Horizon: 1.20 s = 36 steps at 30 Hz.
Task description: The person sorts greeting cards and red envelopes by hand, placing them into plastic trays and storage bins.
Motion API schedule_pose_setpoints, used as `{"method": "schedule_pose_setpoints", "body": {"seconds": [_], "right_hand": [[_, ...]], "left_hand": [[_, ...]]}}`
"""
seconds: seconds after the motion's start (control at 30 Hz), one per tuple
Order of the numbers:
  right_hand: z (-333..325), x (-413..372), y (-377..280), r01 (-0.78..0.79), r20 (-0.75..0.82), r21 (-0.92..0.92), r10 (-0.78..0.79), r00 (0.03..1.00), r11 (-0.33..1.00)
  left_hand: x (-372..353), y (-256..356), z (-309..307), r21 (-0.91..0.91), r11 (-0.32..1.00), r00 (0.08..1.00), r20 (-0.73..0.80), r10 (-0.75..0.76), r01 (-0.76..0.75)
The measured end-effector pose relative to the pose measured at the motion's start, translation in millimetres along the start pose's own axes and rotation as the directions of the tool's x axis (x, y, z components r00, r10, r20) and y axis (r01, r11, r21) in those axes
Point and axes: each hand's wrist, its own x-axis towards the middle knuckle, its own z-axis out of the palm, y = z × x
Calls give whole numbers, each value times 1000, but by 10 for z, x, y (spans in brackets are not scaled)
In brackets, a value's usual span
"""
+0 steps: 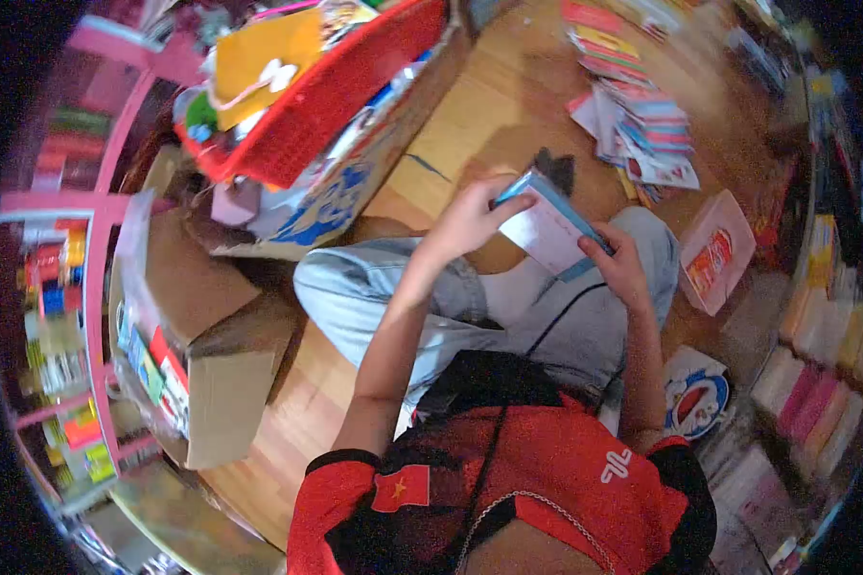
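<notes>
Above my crossed legs I hold a flat white-and-blue stack of paper, tilted, with faint pinkish writing on its white face. My left hand is closed around its upper left edge, thumb across the front. At the lower right edge, my right hand grips it with the thumb on the front. Just behind the stack, a dark object lies on the wooden floor.
Fanned-out colourful envelopes or cards lie ahead to the right. A red basket rests on a cardboard box at the left, near an open carton. A pink-white container stands by my right knee. Pink shelves line the left.
</notes>
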Motion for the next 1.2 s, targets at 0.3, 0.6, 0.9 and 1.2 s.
{"method": "schedule_pose_setpoints", "body": {"seconds": [0.3, 0.6, 0.9, 1.2], "right_hand": [[-1932, -948, 2036, -776, -670, -565, 395, 629, 280], [-1360, -1035, 3049, -621, -568, 258, 636, 522, 740], [-1673, -886, 2536, 97, -758, 519, 405, 511, 849], [-2805, -341, 1419, -327, -667, -119, 169, 726, 937]], "left_hand": [[-34, -356, 204, -399, 916, 964, -227, -138, 37], [-438, -665, -12, -324, 907, 880, -300, -368, 269], [-582, -792, -62, -470, 880, 866, -407, -291, 75], [-681, -1082, -237, -464, 880, 806, -480, -346, 101]]}}
